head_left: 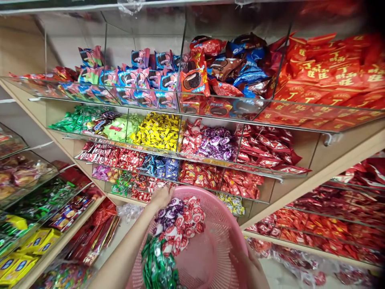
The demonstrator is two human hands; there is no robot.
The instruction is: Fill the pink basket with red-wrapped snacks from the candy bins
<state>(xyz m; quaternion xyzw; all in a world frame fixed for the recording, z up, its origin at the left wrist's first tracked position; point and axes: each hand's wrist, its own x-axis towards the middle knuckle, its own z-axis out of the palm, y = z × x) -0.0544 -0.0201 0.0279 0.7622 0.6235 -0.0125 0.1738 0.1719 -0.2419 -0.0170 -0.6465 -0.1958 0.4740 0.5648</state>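
A pink plastic basket [224,204] with perforated sides is tilted in front of me below the shelves. Inside it lie purple-and-white wrapped candies [168,212], red-and-white wrapped candies [192,214] and green wrapped candies [159,263]. My left hand [161,197] is closed at the far left rim, its fingertips partly hidden. On the right side, my right hand [247,261] grips the basket's rim and wall. Part of the basket's pink bottom shows bare.
Tiered shelves with clear dividers hold yellow candies [159,130], purple candies [216,142], cookie packs [194,82] and red packets [325,72]. A slanted wooden panel [313,172] stands right. Yellow boxes [18,267] are at lower left; plastic bags [300,263] lie lower right.
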